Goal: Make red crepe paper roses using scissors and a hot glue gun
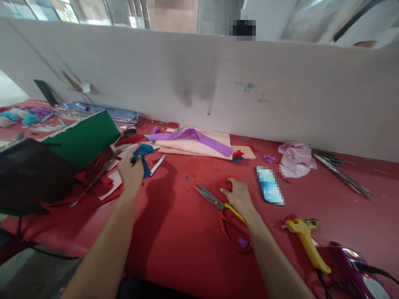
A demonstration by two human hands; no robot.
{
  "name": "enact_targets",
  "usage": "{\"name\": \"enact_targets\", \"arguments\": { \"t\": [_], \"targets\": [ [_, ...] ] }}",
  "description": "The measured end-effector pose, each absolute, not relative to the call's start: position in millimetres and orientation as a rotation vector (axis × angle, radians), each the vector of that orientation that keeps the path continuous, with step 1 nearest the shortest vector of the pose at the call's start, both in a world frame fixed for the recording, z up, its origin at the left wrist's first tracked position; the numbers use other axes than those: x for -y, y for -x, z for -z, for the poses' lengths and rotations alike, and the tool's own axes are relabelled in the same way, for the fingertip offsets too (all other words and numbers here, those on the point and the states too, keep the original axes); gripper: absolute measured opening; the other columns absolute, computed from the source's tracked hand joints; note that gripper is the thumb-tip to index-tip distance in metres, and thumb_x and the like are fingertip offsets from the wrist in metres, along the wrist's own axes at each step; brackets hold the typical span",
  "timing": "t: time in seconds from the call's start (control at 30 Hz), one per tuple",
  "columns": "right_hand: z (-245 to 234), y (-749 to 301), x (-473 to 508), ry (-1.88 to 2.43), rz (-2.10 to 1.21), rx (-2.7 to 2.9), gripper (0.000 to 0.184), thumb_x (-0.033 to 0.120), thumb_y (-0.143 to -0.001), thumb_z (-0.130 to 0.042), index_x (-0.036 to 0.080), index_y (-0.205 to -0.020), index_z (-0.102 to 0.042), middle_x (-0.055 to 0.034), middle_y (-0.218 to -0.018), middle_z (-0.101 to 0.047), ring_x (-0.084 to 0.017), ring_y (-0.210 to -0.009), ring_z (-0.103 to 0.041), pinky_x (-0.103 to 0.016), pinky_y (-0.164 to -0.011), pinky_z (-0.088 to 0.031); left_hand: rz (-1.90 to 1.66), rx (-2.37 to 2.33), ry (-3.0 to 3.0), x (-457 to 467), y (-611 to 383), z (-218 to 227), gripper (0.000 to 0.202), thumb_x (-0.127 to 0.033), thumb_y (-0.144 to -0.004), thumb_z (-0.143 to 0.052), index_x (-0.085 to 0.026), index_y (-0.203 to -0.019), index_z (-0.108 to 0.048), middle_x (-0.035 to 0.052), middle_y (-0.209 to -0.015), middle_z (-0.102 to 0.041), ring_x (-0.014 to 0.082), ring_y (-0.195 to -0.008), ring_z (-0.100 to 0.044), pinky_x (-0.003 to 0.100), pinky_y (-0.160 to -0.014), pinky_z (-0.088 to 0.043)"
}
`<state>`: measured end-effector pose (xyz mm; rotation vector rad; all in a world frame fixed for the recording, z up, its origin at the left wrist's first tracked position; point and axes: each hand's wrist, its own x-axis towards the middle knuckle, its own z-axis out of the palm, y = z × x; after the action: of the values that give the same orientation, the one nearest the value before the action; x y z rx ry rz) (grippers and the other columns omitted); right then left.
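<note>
My left hand [129, 168] is closed on a crumpled blue piece of fabric or paper [145, 154], whose lower end hangs beside the fingers. Over the red tabletop [174, 249], my right hand [239, 196] is low, with its thumb apart from the curled fingers and nothing visible in it. Scissors [215, 200] with red and yellow handles lie just left of that hand, blades apart. Part of their handle is hidden by the right forearm. A purple scrap [243, 243] shows within the handle loop.
Peach sheets with a purple strip [215, 144] lie at the back. To the right are a phone [269, 186], pink crumpled paper [296, 160], a yellow glue gun [307, 241] and a purple corded device [358, 270]. A green box [85, 137] stands left among red scraps. A white partition [140, 74] rises behind.
</note>
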<state>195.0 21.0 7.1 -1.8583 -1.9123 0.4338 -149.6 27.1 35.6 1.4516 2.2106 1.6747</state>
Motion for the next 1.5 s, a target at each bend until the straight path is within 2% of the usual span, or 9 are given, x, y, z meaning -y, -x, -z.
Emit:
{"name": "enact_targets", "arguments": {
  "t": [0.17,0.3,0.37,0.53,0.7,0.8,0.9,1.1,1.5],
  "targets": [
    [-15.7,-196.4,-17.3,1.767,-0.566,1.743,0.012,0.028,-0.071,-0.064,0.018,-0.076,-0.064,-0.009,-0.082,-0.067,-0.026,-0.081,-0.059,-0.039,-0.079,-0.041,-1.343,-2.471,-1.463,-31.9,181.8,-22.4,0.036,-0.016,-0.08,-0.054,-0.015,-0.115,-0.063,0.0133,-0.123,-0.061,0.0278,-0.116,-0.053,0.046,-0.103,-0.037],
    [-22.8,-195.5,-10.7,1.631,-0.757,1.579,0.026,0.043,-0.078,-0.057,0.019,-0.084,-0.065,-0.0031,-0.078,-0.068,-0.019,-0.069,-0.059,-0.03,-0.064,-0.044,-1.188,-2.664,-1.448,-24.4,145.1,-35.3,0.046,-0.026,-0.074,-0.065,-0.021,-0.119,-0.062,0.0143,-0.152,-0.027,0.0472,-0.137,-0.013,0.07,-0.1,-0.016],
    [-25.1,-190.9,-6.6,1.557,-0.865,1.483,0.032,0.047,-0.077,-0.058,0.018,-0.09,-0.066,-0.0025,-0.08,-0.069,-0.017,-0.067,-0.059,-0.028,-0.06,-0.046,-1.3,-2.491,-1.626,-18.0,106.6,-46.3,0.048,-0.024,-0.076,-0.063,-0.022,-0.123,-0.058,0.01,-0.155,-0.021,0.0397,-0.14,-0.009,0.063,-0.108,-0.013],
    [-32.5,-167.7,8.8,1.202,-1.298,1.095,0.03,0.04,-0.072,-0.07,0.02,-0.093,-0.063,-0.0038,-0.092,-0.07,-0.018,-0.079,-0.064,-0.033,-0.074,-0.051,-1.127,-1.267,-1.142,2.6,2.9,-54.9,0.039,-0.042,-0.077,-0.064,-0.018,-0.107,-0.068,0.0126,-0.112,-0.067,0.0243,-0.098,-0.062,0.039,-0.087,-0.048],
    [-33.0,-153.9,21.8,1.258,-1.218,1.19,0.039,0.034,-0.073,-0.07,0.023,-0.107,-0.054,-0.0046,-0.095,-0.067,-0.021,-0.082,-0.064,-0.036,-0.073,-0.052,-1.142,-0.933,-0.545,13.5,-26.6,-45.5,0.029,-0.035,-0.061,-0.079,-0.013,-0.08,-0.071,0.0061,-0.077,-0.071,0.0142,-0.068,-0.063,0.026,-0.069,-0.048],
    [-32.1,-157.2,23.5,1.336,-0.898,1.387,0.044,0.032,-0.075,-0.068,0.027,-0.115,-0.053,-0.0056,-0.105,-0.06,-0.019,-0.082,-0.061,-0.035,-0.072,-0.051,-1.123,-0.962,-0.457,11.4,-16.4,-43.8,0.024,-0.029,-0.059,-0.081,-0.014,-0.074,-0.069,0.0023,-0.071,-0.068,0.0113,-0.062,-0.06,0.024,-0.064,-0.048],
    [-34.3,-163.6,22.0,1.349,-0.683,1.636,0.022,0.029,-0.08,-0.062,0.026,-0.102,-0.063,-0.0052,-0.1,-0.059,-0.02,-0.087,-0.058,-0.035,-0.077,-0.049,-0.985,-0.915,-0.487,9.6,-8.9,-44.4,0.026,-0.035,-0.064,-0.078,-0.014,-0.076,-0.068,0.0019,-0.069,-0.066,0.0118,-0.061,-0.058,0.027,-0.065,-0.049],
    [-35.8,-172.9,17.6,1.404,-0.697,1.603,0.006,0.027,-0.078,-0.063,0.021,-0.078,-0.061,-0.0038,-0.084,-0.06,-0.019,-0.079,-0.057,-0.032,-0.072,-0.047,-0.976,-0.778,-0.399,11.3,-11.3,-43.8,0.025,-0.025,-0.069,-0.075,-0.016,-0.09,-0.065,0.0038,-0.086,-0.066,0.013,-0.075,-0.061,0.031,-0.079,-0.05],
    [-32.1,-178.7,17.5,1.345,-0.985,1.311,0.017,0.03,-0.074,-0.068,0.022,-0.084,-0.057,-0.0017,-0.084,-0.059,-0.015,-0.075,-0.058,-0.028,-0.068,-0.049,-1.017,-0.919,-0.495,10.4,-12.6,-45.5,0.02,-0.021,-0.067,-0.074,-0.015,-0.084,-0.064,0.0021,-0.078,-0.067,0.0127,-0.069,-0.062,0.028,-0.068,-0.053]
  ]
}}
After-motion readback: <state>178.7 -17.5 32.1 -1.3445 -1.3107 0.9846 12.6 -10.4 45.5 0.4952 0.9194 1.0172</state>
